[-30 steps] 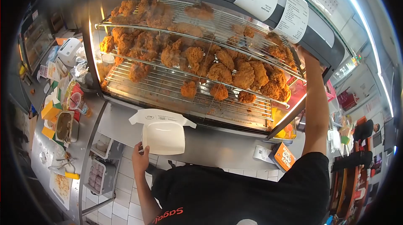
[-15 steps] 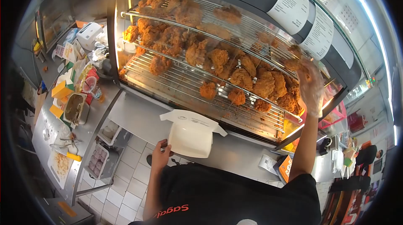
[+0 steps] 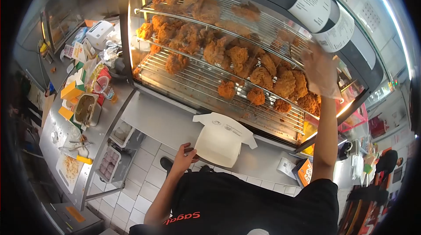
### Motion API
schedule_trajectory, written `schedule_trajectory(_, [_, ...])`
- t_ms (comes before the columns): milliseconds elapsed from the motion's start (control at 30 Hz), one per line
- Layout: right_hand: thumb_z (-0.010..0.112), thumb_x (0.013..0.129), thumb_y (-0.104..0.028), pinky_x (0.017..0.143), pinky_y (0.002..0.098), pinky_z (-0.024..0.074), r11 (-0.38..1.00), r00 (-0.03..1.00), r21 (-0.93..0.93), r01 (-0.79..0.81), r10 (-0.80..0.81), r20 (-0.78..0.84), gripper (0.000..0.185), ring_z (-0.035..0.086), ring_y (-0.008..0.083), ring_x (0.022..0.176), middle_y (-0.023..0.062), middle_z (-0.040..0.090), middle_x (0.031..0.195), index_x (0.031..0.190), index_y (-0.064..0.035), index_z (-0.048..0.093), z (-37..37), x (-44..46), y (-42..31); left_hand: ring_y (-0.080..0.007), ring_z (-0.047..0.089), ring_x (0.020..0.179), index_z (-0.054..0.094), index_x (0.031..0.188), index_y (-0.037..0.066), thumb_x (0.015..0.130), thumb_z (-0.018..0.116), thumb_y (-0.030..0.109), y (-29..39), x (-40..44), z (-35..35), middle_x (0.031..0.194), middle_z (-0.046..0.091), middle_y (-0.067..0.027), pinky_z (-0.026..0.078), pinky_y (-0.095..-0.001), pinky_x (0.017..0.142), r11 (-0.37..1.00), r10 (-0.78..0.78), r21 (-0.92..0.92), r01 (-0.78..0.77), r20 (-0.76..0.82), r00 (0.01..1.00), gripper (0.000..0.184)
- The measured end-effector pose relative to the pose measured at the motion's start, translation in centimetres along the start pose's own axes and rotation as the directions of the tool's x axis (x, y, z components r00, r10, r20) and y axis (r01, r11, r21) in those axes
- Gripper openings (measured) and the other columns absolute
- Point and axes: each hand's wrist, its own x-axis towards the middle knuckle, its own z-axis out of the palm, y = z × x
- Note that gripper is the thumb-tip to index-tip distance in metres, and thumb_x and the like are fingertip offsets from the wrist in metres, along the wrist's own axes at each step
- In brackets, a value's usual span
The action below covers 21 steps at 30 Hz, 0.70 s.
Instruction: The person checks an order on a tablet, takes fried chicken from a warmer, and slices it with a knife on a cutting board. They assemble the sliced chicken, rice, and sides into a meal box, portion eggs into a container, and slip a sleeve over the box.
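Note:
A white takeaway box (image 3: 218, 148) lies with its lid raised at the front edge of the steel counter, its inside bare. My left hand (image 3: 184, 159), ungloved, grips the box's left edge with its fingers bent. My right hand (image 3: 322, 72) wears a clear plastic glove and reaches to the right end of the warming cabinet, over the upper rack. Motion smears its fingers, so whether they hold anything is unclear. Fried chicken pieces (image 3: 262, 78) crowd the cabinet's wire racks (image 3: 201, 70), the closest ones just below and left of my right hand.
To the left, a steel worktable (image 3: 105, 116) carries a metal pan (image 3: 86, 110), a cutting board (image 3: 68, 173) and tongs. Tubs (image 3: 108, 162) sit beneath it. An orange box (image 3: 304, 171) stands at the right of the counter (image 3: 153, 114). Paper slips (image 3: 311, 4) hang above the cabinet.
My right hand has shifted upward at the cabinet's right end. The view has turned slightly, and the takeaway box and my left hand appear farther right.

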Motion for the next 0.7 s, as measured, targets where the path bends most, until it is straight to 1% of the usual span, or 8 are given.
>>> schedule_trajectory(33, [0.056, 0.093, -0.041, 0.091, 0.0430, 0.0483, 0.972, 0.972, -0.012, 0.235, -0.234, 0.009, 0.048, 0.058, 0.0387, 0.111, 0.0206, 0.061, 0.122, 0.124, -0.0044, 0.057, 0.3, 1.0, -1.4, -0.0279, 0.065, 0.100, 0.031, 0.139, -0.006, 0.093, 0.062, 0.015, -0.1, -0.3, 0.1, 0.124, 0.052, -0.0225, 0.060, -0.0357, 0.080, 0.999, -0.020, -0.029, 0.020, 0.007, 1.000, 0.059])
schedule_trajectory(67, [0.055, 0.094, -0.041, 0.093, 0.0428, 0.0475, 0.892, 0.892, -0.020, 0.452, -0.451, 0.019, 0.049, 0.057, 0.0384, 0.114, 0.0199, 0.060, 0.126, 0.126, -0.0040, 0.057, 0.7, 2.4, -2.2, -0.0278, 0.065, 0.101, 0.031, 0.139, -0.006, 0.093, 0.062, 0.015, -0.1, -0.6, 0.0, 0.124, 0.052, -0.0226, 0.059, -0.0356, 0.080, 0.998, -0.040, -0.053, 0.041, 0.015, 0.999, 0.060])
schedule_trajectory(167, [0.055, 0.092, -0.034, 0.097, 0.0430, 0.0460, 0.898, 0.900, 0.085, 0.432, -0.424, -0.096, 0.045, 0.055, 0.0367, 0.118, 0.0171, 0.059, 0.130, 0.126, -0.0037, 0.058, 7.6, 9.5, -1.8, -0.0308, 0.063, 0.105, 0.028, 0.141, -0.007, 0.095, 0.059, 0.015, 0.1, -1.5, 0.3, 0.129, 0.048, -0.0259, 0.058, -0.0389, 0.087, 0.997, -0.045, -0.055, 0.047, 0.031, 0.999, 0.059])
schedule_trajectory(300, [0.058, 0.091, -0.031, 0.096, 0.0426, 0.0464, 0.946, 0.940, 0.111, 0.303, -0.316, 0.126, 0.042, 0.056, 0.0362, 0.117, 0.0168, 0.060, 0.127, 0.123, -0.0042, 0.058, 10.8, 14.9, -2.2, -0.0306, 0.063, 0.106, 0.029, 0.141, -0.007, 0.095, 0.060, 0.016, -0.6, -1.8, 0.4, 0.130, 0.048, -0.0256, 0.058, -0.0379, 0.088, 0.997, -0.033, -0.075, 0.035, 0.028, 0.999, 0.060])
schedule_trajectory(367, [0.059, 0.090, -0.030, 0.095, 0.0424, 0.0466, 0.954, 0.941, 0.117, 0.276, -0.293, 0.169, 0.041, 0.057, 0.0359, 0.116, 0.0167, 0.060, 0.126, 0.122, -0.0045, 0.059, 11.1, 15.5, -1.9, -0.0272, 0.064, 0.102, 0.031, 0.140, -0.007, 0.093, 0.064, 0.017, -0.7, -2.0, 0.2, 0.124, 0.053, -0.0213, 0.059, -0.0356, 0.082, 0.999, -0.006, -0.038, 0.007, 0.023, 1.000, 0.063])
schedule_trajectory(433, [0.061, 0.089, -0.028, 0.095, 0.0422, 0.0468, 0.961, 0.947, 0.121, 0.248, -0.267, 0.177, 0.040, 0.057, 0.0357, 0.115, 0.0165, 0.061, 0.124, 0.121, -0.0047, 0.059, 10.8, 15.4, -1.6, -0.0267, 0.065, 0.101, 0.031, 0.140, -0.007, 0.092, 0.064, 0.018, -0.4, -2.2, -0.2, 0.124, 0.053, -0.0212, 0.059, -0.0351, 0.081, 0.999, -0.002, -0.041, 0.003, 0.024, 1.000, 0.063])
schedule_trajectory(567, [0.064, 0.087, -0.025, 0.094, 0.0419, 0.0472, 0.973, 0.967, 0.110, 0.204, -0.218, 0.130, 0.038, 0.058, 0.0351, 0.113, 0.0162, 0.062, 0.122, 0.119, -0.0052, 0.060, 9.3, 14.6, -1.8, -0.0250, 0.066, 0.097, 0.033, 0.138, -0.008, 0.092, 0.065, 0.020, 0.2, -1.9, -0.6, 0.122, 0.054, -0.0210, 0.059, -0.0333, 0.081, 0.998, -0.047, 0.033, 0.045, 0.067, 0.997, 0.062])
schedule_trajectory(700, [0.066, 0.085, -0.023, 0.093, 0.0415, 0.0476, 0.984, 0.989, 0.127, 0.123, -0.132, 0.061, 0.036, 0.059, 0.0346, 0.111, 0.0159, 0.063, 0.119, 0.117, -0.0057, 0.060, 6.1, 10.8, -2.0, -0.0247, 0.066, 0.096, 0.036, 0.137, -0.008, 0.092, 0.066, 0.021, 0.3, -0.2, -0.4, 0.120, 0.055, -0.0216, 0.059, -0.0329, 0.081, 0.991, -0.016, 0.134, -0.006, 0.159, 0.987, 0.061])
